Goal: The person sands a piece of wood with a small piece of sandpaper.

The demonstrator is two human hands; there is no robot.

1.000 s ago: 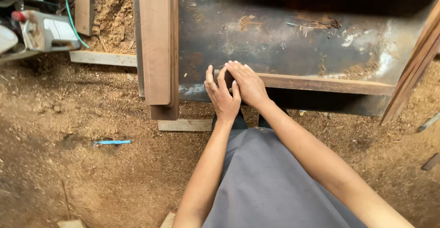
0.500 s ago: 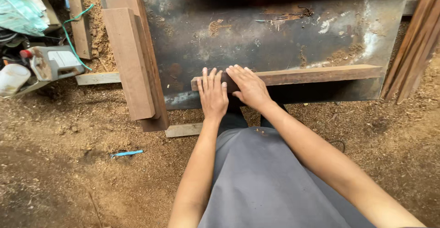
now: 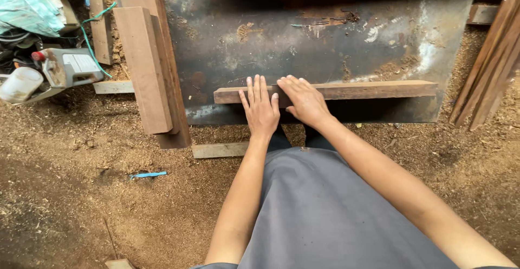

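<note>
Hands have shifted over the last second: earlier they overlapped near the left end of the wooden strip, now they lie side by side on it. More of the strip's left end shows past the fingers than before, though the camera has also tilted, so I cannot tell how far the wood itself moved. Judged from this, the work in hand is pressing or sliding the strip along the plate.

Wooden strip (image 3: 346,91) lies flat across the near edge of the dark metal table (image 3: 325,36), running 9 to 3 o'clock.

Left hand (image 3: 260,108): palm down, fingers straight and slightly spread toward 12 o'clock, flat on the strip, gripping nothing.

Right hand (image 3: 305,100): palm down, fingers together, angled toward 10 o'clock, resting on the strip just beside the left, not closed round it.

Stacked planks (image 3: 147,66) hang over the table's left edge, at 9 o'clock from the hands. Sawdust floor (image 3: 81,193) all around.
</note>
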